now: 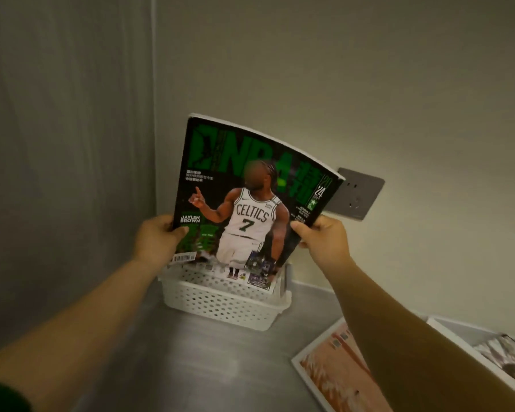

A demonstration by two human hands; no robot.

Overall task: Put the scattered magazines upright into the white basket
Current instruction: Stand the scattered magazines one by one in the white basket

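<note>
While both hands grip its side edges, the green-and-black basketball magazine (244, 200) stands nearly upright with its bottom edge already inside the white basket (223, 301), which sits on the steel table (167, 361) in the corner of the walls. The left hand (156, 237) pinches the left edge, thumb on the cover and fingers (164, 223) wrapped behind; the right hand (324, 239) clamps the right edge the same way, thumb on the front. The cover bows slightly toward the wall socket (359, 193) behind it. This looks like the insertion step: the magazine is partly lowered but not released. Next it likely needs to slide straight down until it rests on the basket floor, leaning against the basket wall so it does not flop when the grip loosens. Two more magazines wait flat on the table to the right, an orange-covered magazine (336, 367) and a grey-toned magazine (509, 358), well apart from the basket.
</note>
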